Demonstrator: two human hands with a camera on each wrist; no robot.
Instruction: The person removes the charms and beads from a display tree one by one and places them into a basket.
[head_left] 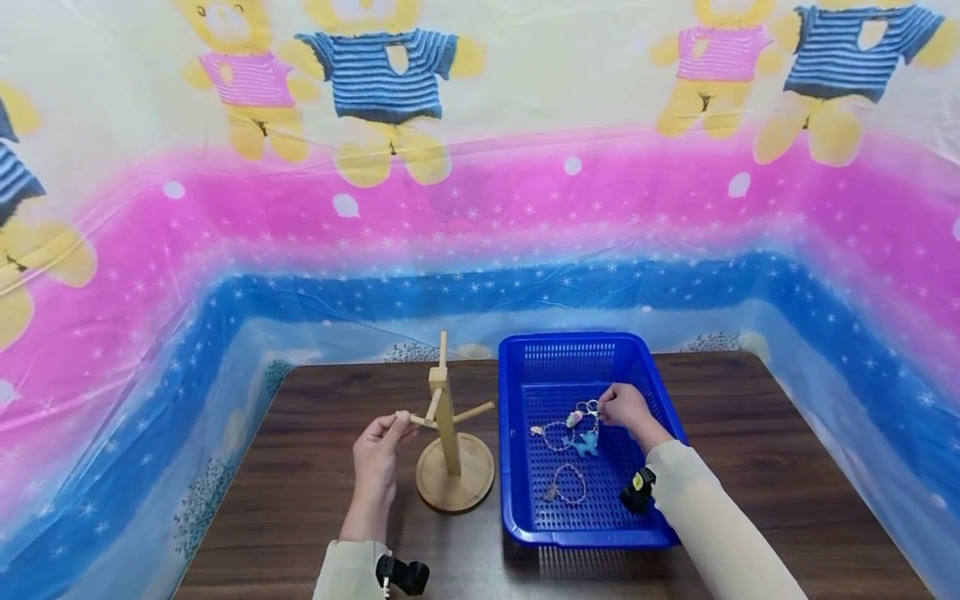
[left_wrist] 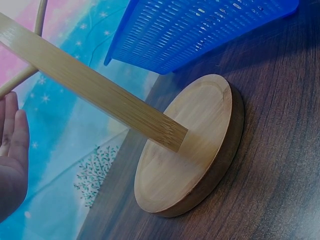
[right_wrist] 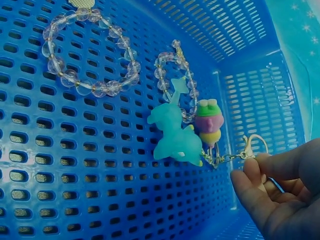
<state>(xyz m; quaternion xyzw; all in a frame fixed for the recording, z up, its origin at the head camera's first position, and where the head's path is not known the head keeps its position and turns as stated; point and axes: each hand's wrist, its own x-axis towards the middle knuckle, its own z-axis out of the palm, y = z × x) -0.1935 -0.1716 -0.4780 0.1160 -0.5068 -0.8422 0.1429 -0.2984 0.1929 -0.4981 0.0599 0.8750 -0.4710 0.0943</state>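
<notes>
My left hand pinches the end of a peg on a wooden stand, which has a round base and several pegs. Over the blue basket, my right hand pinches the metal clasp end of a keychain. From its short chain hang a translucent light-blue animal figure and a small green, pink and yellow charm. A clear beaded bracelet lies on the basket floor towards the front. Another beaded bracelet is beside the blue figure, partly behind it in the right wrist view.
Basket and stand are side by side on a dark wooden table, the stand to the left. A cloth printed with bears hangs behind the table and along both sides. The basket's perforated walls rise around the bracelets.
</notes>
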